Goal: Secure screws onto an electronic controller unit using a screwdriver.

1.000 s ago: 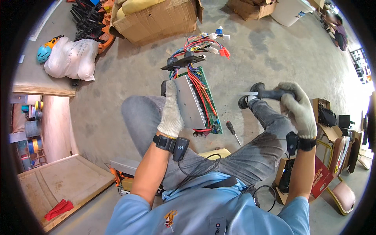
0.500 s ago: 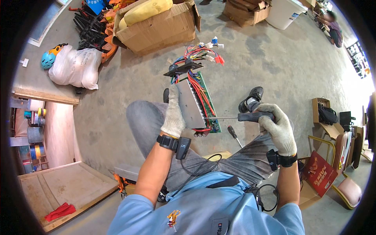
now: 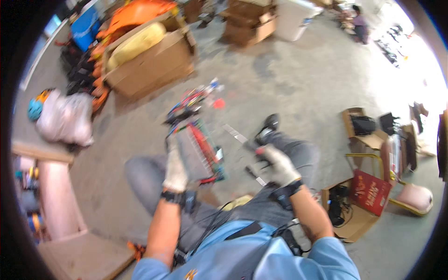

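My gloved left hand (image 3: 174, 164) grips the left side of an electronic controller (image 3: 192, 151), a flat grey metal plate with a green circuit board along its right edge. Red wires run along the board, and a bundle of coloured wires with connectors (image 3: 198, 97) spreads from its far end. To the right, my gloved right hand (image 3: 281, 167) is closed round a screwdriver (image 3: 237, 134), its shaft pointing up and left, apart from the board. A second screwdriver (image 3: 255, 176) lies between my legs, near that hand. Motion blurs the hands and the tools.
A cardboard box (image 3: 149, 65) with a yellow item stands at the far left, beside a white bag (image 3: 67, 119) and a blue helmet (image 3: 35, 109). Another open box (image 3: 347, 205) and a chair (image 3: 413, 198) are on the right. A person (image 3: 359, 25) is in the far background.
The screwdriver in my right hand has come off the board and now points up and left. The whole view has shifted, with the controller now further left and lower in it.
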Tool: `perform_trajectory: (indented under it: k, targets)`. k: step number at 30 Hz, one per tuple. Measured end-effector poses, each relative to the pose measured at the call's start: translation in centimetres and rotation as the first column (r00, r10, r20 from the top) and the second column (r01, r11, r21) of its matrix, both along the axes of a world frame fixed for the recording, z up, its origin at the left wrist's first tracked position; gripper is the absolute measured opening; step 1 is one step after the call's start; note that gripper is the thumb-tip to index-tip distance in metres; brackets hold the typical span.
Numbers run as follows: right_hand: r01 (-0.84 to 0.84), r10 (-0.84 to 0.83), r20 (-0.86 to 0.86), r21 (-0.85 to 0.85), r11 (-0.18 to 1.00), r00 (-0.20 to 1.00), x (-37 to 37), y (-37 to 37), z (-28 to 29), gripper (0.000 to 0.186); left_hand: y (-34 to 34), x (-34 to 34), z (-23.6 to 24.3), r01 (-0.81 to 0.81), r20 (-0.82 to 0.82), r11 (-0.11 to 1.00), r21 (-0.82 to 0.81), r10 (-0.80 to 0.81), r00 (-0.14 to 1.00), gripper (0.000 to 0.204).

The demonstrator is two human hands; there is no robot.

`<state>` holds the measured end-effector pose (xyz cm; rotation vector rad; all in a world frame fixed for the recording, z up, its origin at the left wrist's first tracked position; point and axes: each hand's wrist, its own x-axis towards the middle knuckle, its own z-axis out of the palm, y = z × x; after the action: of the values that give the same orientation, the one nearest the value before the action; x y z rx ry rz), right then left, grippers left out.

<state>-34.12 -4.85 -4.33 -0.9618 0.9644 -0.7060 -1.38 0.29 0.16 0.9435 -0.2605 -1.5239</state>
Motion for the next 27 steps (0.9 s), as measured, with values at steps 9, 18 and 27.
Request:
perform_trajectory:
  k: [9,18,27]
  targets:
    - [-0.315,0.187,0.409,0.271,0.910,0.893,5.2,1.4,-3.4,0.043,0.7,1.2,-4.4,0.021,0.083,0.995,0.097,-0.029,0.996,0.071]
    - [-0.221,0.208,0.087,0.191,0.956,0.974,10.5,0.9,-0.3,0.044,0.7,0.3,-3.7,0.198,0.228,0.976,0.093,-0.214,0.950,0.071]
    - [-0.243,0.197,0.199,0.245,0.939,0.960,10.4,0.3,1.2,0.040,0.8,-0.6,-3.6,0.190,0.251,0.977,0.100,-0.210,0.945,0.072]
